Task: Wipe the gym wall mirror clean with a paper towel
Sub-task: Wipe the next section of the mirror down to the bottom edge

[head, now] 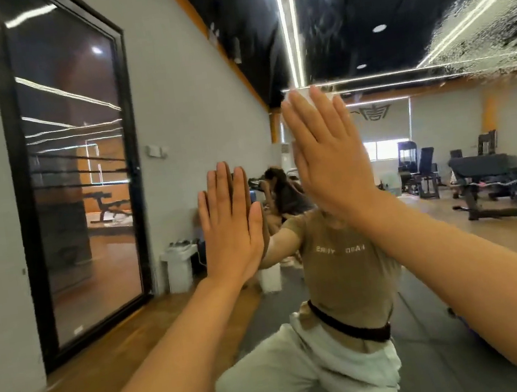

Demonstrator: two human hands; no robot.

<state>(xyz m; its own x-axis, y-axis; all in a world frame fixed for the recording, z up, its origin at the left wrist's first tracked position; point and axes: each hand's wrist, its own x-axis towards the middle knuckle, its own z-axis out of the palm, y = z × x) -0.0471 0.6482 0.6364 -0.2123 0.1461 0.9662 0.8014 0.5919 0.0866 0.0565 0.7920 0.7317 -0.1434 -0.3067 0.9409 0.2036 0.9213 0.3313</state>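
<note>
1. Reaching in from the lower edge of the frame, both forearms; crossing nothing, leaving the lower centre open between them.
2. Pressing flat against the mirror (453, 236), left hand (231, 222) at centre frame, fingers straight and together, grip released and holding nothing; probably bracing the body while the other hand works.
3. Pressing the paper towel (298, 94) to the glass, right hand (331, 156) just above and right of centre, fingers straight and spread over the sheet, grip released, not curled round it; only a white edge of the towel peeking out above the fingertips, the remainder hidden under the palm. Flat-palm hold likely chosen for spreading pressure across the sheet.
4. Filling the centre and right of the frame, the mirror itself, showing a crouching person's reflection behind the hands; streaky, speckled film showing across the upper right of the glass, so judging the wipe as under way with that area not yet cleaned.
5. Bounding the mirror on the left, its vertical edge meeting the grey wall (193, 112) near centre frame; room for wiping lying mostly rightward and upward, little to the left.
6. Standing further off at left of the frame, a black-framed glass door (81, 186); low beside the wall past it, a small white bin (178, 269), well apart from both hands.
</note>
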